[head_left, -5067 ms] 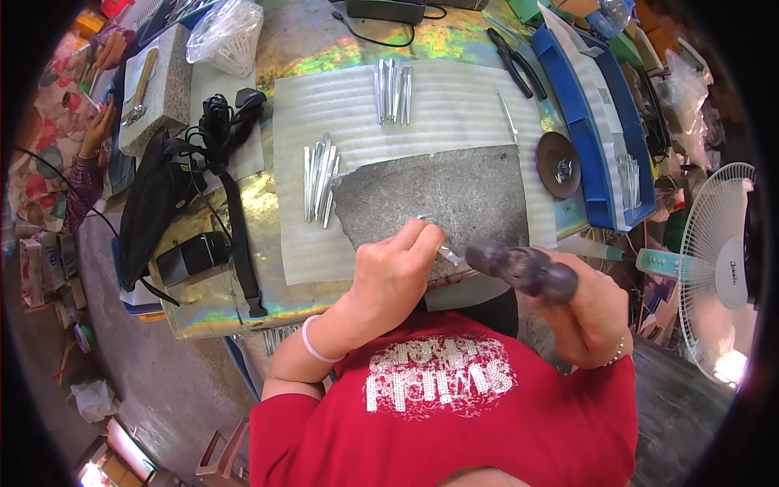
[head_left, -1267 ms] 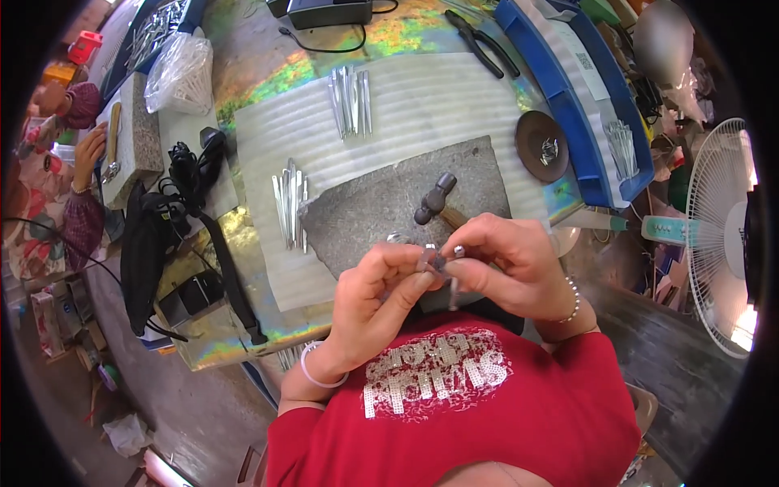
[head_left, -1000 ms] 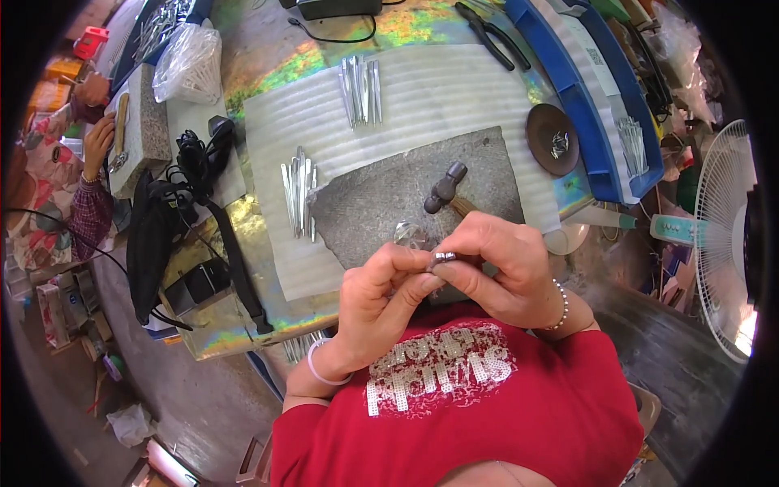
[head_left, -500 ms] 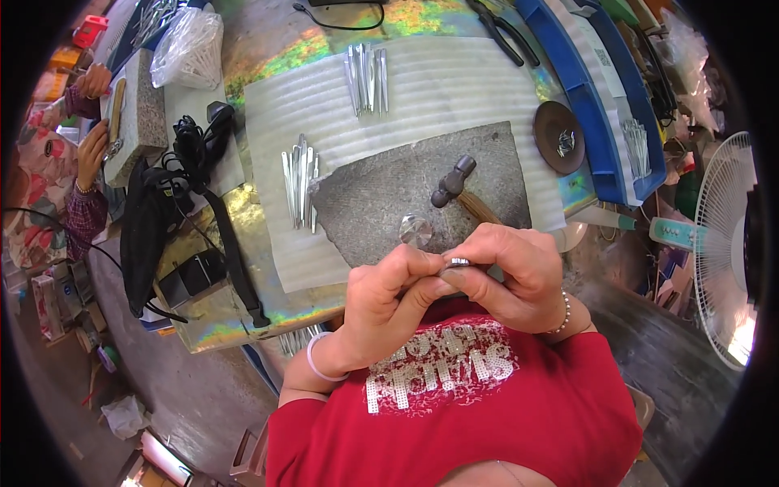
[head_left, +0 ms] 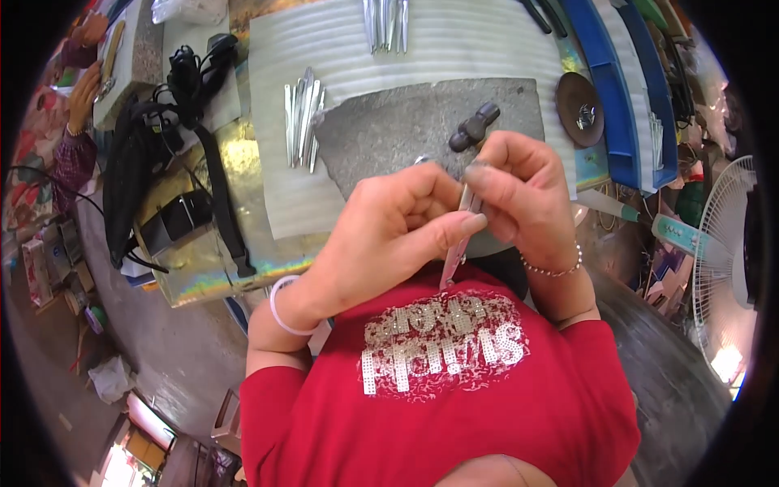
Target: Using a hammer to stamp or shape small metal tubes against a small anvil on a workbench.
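Note:
My left hand [head_left: 381, 243] and my right hand [head_left: 523, 195] meet in front of my red shirt, both closed on one slender, shiny metal piece [head_left: 455, 261]. Its polished side mirrors the red of the shirt, and its lower end points down toward me. The right thumb and fingers pinch its upper end, while the left thumb presses across its middle. Beyond the hands lies a rough grey stone slab [head_left: 389, 122]. A hammer [head_left: 474, 128] rests on the slab, its handle mostly hidden behind my right hand. Left of the slab is a bundle of slim silver metal pieces [head_left: 304, 122].
Another silver bundle [head_left: 386, 26] lies at the far side on white foam sheet [head_left: 345, 61]. To the right are a brown round dish [head_left: 568, 89], a blue tray [head_left: 596, 69] and a white fan [head_left: 718, 252]. Black straps and cables [head_left: 182, 122] lie left, near another person's hand [head_left: 83, 97].
The metal piece has turned from nearly end-on at my fingertips to lengthwise, pointing down. My right hand has moved up to its top end. The whole view has shifted, so the table sits higher.

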### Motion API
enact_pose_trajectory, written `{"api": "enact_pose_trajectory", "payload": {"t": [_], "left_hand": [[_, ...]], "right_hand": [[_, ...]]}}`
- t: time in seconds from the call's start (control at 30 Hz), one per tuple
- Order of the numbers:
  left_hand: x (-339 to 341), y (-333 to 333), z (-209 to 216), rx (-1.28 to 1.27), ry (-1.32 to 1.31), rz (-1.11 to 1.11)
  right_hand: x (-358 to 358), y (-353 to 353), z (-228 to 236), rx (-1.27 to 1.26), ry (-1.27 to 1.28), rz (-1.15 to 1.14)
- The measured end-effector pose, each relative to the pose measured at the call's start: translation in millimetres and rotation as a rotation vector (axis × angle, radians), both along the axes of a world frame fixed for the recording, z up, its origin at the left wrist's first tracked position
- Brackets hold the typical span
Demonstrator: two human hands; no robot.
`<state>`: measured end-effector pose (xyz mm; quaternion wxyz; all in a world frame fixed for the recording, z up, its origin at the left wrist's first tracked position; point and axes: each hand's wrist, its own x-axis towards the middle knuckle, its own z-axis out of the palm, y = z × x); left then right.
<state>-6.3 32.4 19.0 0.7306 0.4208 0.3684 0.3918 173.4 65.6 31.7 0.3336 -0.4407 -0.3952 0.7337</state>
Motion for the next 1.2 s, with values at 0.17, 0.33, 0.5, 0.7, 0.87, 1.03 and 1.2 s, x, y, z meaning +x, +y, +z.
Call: {"api": "enact_pose_trajectory", "payload": {"t": [0.17, 0.33, 0.5, 0.7, 0.87, 1.03, 1.2], "left_hand": [[-2.7, 6.1, 1.7, -0.219, 0.022, -0.098], [-1.7, 8.4, -1.4, -0.267, -0.003, -0.087], [-0.8, 8.0, -5.1, -0.24, -0.017, -0.091], [-8.6, -11.4, 8.0, 0.181, 0.234, 0.198], [-21.0, -29.9, -8.1, 0.471, 0.46, 0.477], [-13.0, -32.4, -29.1, 0.583, 0.653, 0.48], [-15.4, -24.4, -32.2, 0.617, 0.839, 0.331]], "right_hand": [[-1.8, 0.8, -11.8, -0.11, 0.082, -0.002], [-2.2, -0.6, -16.9, -0.178, 0.135, -0.037], [-1.5, -0.1, -15.0, -0.172, 0.138, -0.028], [34.4, 43.2, 12.4, 0.296, -0.136, -0.066], [83.5, 143.5, -1.7, 0.644, -0.812, -0.013], [92.0, 206.8, -79.1, 0.785, -1.215, 0.043], [84.6, 186.3, -84.0, 0.958, -1.24, -0.033]]}}
